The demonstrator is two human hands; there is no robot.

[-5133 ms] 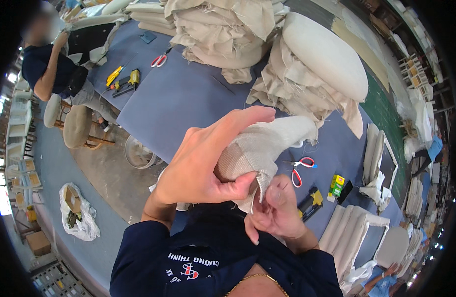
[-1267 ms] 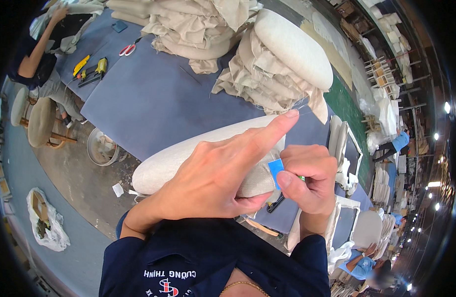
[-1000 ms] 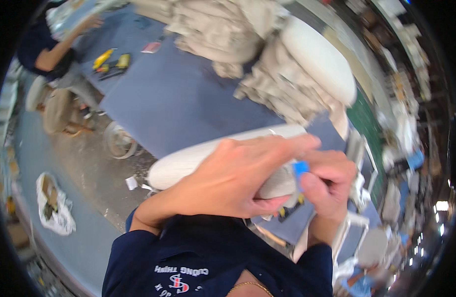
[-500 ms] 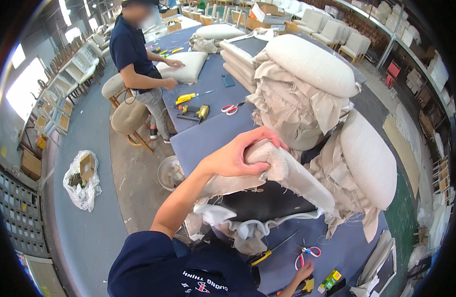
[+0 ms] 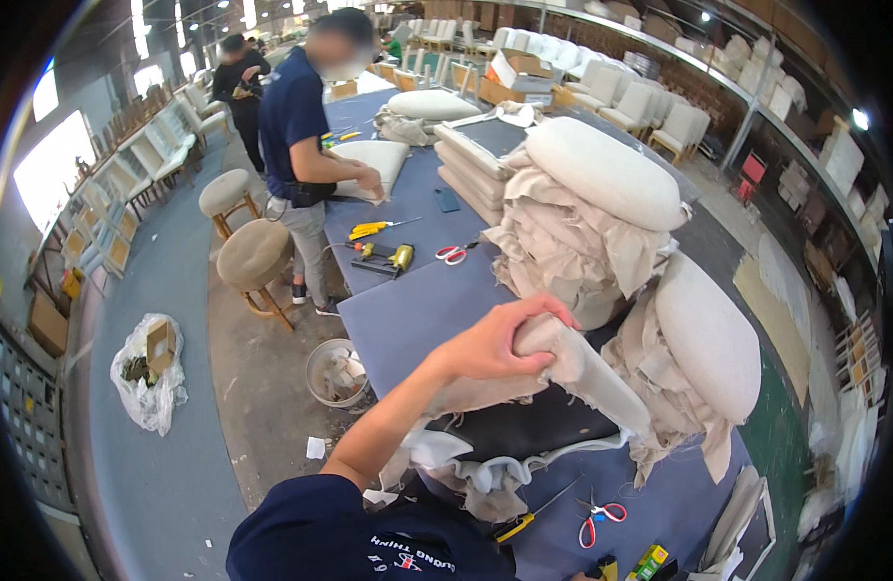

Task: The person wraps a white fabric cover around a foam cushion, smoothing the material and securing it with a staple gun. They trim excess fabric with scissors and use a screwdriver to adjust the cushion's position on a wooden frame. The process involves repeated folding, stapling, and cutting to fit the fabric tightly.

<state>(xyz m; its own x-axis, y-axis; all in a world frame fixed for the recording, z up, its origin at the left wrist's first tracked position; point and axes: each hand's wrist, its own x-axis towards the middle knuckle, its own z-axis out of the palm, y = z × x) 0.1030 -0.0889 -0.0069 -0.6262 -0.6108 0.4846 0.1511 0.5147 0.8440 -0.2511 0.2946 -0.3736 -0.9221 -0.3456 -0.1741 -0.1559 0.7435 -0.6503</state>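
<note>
My left hand [image 5: 509, 341] is closed around the upper corner of a beige fabric-covered chair seat panel [image 5: 587, 373], thumb in front and fingers over the edge. The panel's black underside [image 5: 509, 426] faces me, with frayed cloth and white padding hanging along its lower edge. Only a sliver of my right hand [image 5: 583, 577] shows at the lower edge, beside a yellow-and-black tool [image 5: 607, 569]; its fingers are hidden. Nearer me on the table lie red-handled pliers [image 5: 598, 521] and a yellow-handled screwdriver [image 5: 516, 527].
Padded seats with loose cloth [image 5: 708, 339] are piled right and beyond. A yellow staple gun [image 5: 384, 259], scissors [image 5: 456, 254] and a phone [image 5: 446, 199] lie on the blue table [image 5: 398, 324]. A co-worker [image 5: 301, 145] handles a cushion [image 5: 384, 160] at the far left; a bucket [image 5: 338, 373] stands on the floor.
The view has tilted up, bringing another person into sight in the back. My left hand keeps its hold on the panel corner. My right hand has dropped almost out of view.
</note>
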